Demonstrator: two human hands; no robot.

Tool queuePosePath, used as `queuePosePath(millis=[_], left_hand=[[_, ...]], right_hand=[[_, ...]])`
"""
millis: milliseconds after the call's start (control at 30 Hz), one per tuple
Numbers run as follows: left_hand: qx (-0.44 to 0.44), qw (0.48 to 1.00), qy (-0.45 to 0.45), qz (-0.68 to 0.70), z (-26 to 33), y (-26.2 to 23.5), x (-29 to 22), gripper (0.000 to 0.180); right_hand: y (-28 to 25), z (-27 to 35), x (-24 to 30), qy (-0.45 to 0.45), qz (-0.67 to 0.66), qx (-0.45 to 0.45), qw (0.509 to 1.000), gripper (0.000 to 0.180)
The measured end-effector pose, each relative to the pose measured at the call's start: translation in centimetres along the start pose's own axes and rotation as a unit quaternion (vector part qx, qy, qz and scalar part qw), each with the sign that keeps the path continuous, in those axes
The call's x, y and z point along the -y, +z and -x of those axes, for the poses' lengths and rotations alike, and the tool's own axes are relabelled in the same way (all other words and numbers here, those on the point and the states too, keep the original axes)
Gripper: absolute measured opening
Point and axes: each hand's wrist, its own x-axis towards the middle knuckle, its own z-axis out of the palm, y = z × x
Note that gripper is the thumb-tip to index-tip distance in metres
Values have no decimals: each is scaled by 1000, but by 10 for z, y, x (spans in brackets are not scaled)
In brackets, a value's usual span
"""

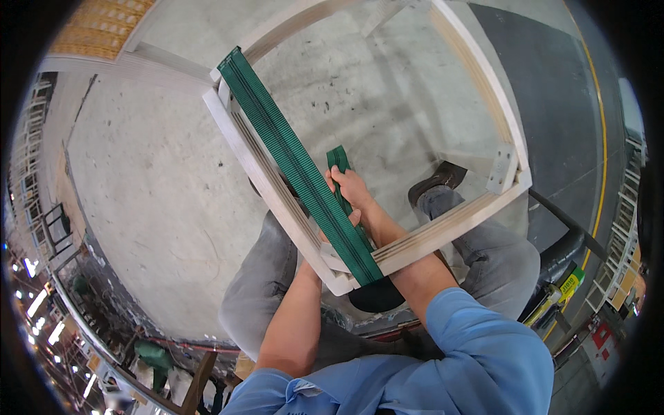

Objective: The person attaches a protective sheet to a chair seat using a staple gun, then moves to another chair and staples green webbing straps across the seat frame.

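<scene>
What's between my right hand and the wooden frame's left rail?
In the head view, the long green strap runs between your right hand and that left rail.

A pale wooden frame (449, 229), four-sided; a flat, dark-striped green webbing strap (287, 149) spans its left side, far to near; a shorter green length (336, 158) just right.

- Pale floor (159, 180) is dotted with dark spots (221, 164).
- Dark flooring (536, 104) at right is crossed by a yellow line (602, 138).
- Lights (38, 302) are seen near left.
</scene>
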Motion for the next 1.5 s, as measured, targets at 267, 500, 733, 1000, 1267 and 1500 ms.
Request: queuePosePath(millis=[267, 500, 733, 1000, 1267, 1500], left_hand=[[-113, 985, -2, 129, -18, -55, 96, 66], [-96, 980, 33, 172, -9, 5, 50, 22], [-7, 973, 33, 230, -17, 12, 58, 25], [-34, 959, 30, 281, -13, -20, 67, 24], [-11, 982, 145, -121, -61, -6, 67, 16], [-46, 875, 216, -431, -85, 26, 57, 17]], right_hand=[[-8, 164, 47, 214, 519, 8, 828, 53], [-30, 452, 163, -198, 415, -346, 817, 19], [-238, 639, 126, 153, 486, -665, 546, 49], [-227, 609, 111, -123, 396, -635, 652, 46], [-10, 556, 189, -211, 368, -468, 775, 35], [100, 411, 171, -29, 467, -200, 861, 39]])
